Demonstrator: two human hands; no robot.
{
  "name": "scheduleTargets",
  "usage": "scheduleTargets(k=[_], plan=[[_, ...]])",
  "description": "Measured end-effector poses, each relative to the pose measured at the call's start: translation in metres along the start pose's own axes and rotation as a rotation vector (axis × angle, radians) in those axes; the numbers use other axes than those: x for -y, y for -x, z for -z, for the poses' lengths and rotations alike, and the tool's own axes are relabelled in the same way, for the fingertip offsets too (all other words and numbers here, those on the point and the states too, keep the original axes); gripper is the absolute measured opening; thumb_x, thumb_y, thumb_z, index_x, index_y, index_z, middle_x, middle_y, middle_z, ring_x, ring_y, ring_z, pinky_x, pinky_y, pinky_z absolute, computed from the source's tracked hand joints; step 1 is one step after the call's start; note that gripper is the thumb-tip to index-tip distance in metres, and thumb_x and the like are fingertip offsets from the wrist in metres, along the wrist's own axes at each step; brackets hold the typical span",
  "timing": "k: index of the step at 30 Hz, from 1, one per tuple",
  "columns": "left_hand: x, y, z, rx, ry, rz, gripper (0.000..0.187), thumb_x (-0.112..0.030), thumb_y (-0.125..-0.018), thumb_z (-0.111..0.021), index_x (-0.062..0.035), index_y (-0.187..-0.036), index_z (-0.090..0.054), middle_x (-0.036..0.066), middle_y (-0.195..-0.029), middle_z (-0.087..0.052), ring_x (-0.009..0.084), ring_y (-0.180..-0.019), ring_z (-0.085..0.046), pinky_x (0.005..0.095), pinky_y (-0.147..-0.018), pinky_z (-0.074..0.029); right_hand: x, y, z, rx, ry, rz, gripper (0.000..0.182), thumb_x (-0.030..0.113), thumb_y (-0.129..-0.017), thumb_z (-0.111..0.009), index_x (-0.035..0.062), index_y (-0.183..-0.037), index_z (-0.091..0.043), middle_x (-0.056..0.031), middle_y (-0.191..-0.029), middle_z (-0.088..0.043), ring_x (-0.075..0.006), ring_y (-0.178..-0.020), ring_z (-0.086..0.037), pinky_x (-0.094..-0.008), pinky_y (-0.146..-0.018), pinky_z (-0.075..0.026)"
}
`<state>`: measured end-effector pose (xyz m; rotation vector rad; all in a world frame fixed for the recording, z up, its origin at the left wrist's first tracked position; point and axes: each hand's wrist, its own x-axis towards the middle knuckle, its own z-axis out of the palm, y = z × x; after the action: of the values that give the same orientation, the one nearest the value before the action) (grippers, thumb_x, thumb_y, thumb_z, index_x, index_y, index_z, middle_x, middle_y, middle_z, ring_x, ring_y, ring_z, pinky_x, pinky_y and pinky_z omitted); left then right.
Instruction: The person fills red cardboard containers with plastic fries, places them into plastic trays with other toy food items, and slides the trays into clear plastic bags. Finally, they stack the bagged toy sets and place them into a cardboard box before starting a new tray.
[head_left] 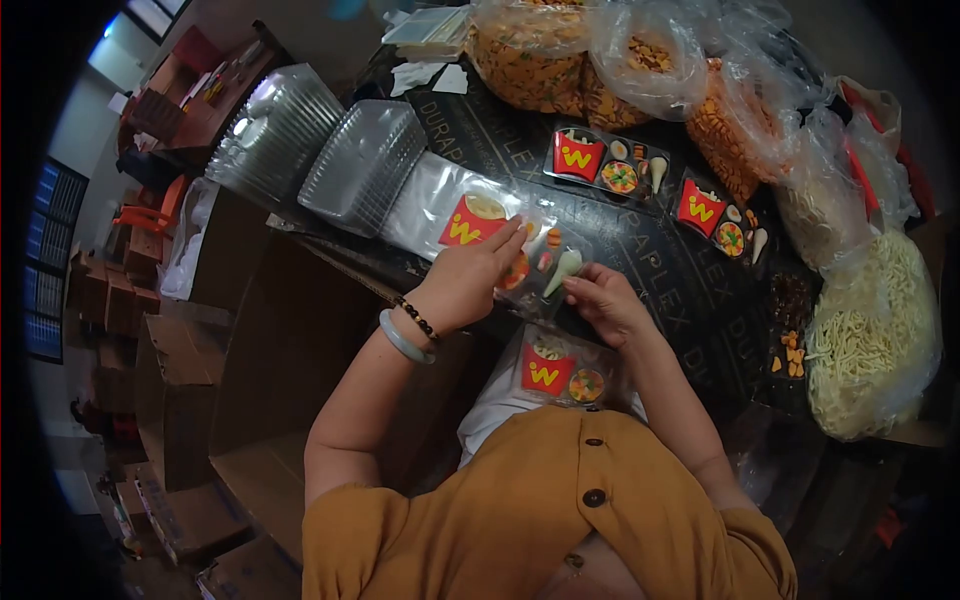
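A clear plastic pack (540, 222) lies in front of me at the table's near edge. In it are a red toy fries box (472, 221) with a yellow mark, a round toy pizza partly under my fingers, small pieces and a pale green drumstick-shaped toy (565, 272). My left hand (468, 272) rests over the pack, fingers stretched flat and open. With thumb and fingers closed, my right hand (608, 302) pinches the pack's right edge beside the drumstick-shaped toy. On my lap lies another filled pack (556, 372), with a red fries box and a round toy pizza.
Two filled packs, one (606, 162) at the back and another (722, 222) at right, lie on the black table covering (665, 275). Stacked clear trays (365, 165) stand at left. Bags of orange pieces (525, 70) and pale strips (868, 335) line the far side. Cardboard boxes (175, 400) stand left.
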<state>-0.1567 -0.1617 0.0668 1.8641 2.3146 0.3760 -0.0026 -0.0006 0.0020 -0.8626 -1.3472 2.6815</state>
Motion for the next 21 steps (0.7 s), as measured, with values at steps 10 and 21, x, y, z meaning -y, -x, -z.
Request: scheduleTargets(k=[10, 21], plan=[[-0.057, 0.019, 0.032, 0.077, -0.030, -0.160, 0.061, 0.003, -0.068, -0.053, -0.0086, -0.128, -0.047, 0.006, -0.136, -0.043, 0.0290, -0.079, -0.063, 0.0354, -0.061, -0.051, -0.006, -0.022, -0.060, 0.143, -0.539, -0.050, 0.035, 0.010, -0.080, -0.063, -0.0067, -0.108, -0.051, -0.0104, -0.094, -0.061, -0.0183, -0.091, -0.061, -0.0254, -0.073, -0.050], [-0.079, 0.009, 0.115, -0.085, 1.065, -0.150, 0.058, 0.011, -0.073, -0.043, 0.0025, -0.131, -0.042, 0.016, -0.115, -0.059, 0.0030, -0.057, -0.052, 0.0173, -0.052, -0.044, 0.101, 0.104, -0.026, 0.086, 0.286, 0.642, 0.019, 0.007, -0.075, -0.072, 0.0036, -0.089, -0.060, 0.0010, -0.076, -0.060, -0.0024, -0.064, -0.052, -0.0168, -0.057, -0.041]])
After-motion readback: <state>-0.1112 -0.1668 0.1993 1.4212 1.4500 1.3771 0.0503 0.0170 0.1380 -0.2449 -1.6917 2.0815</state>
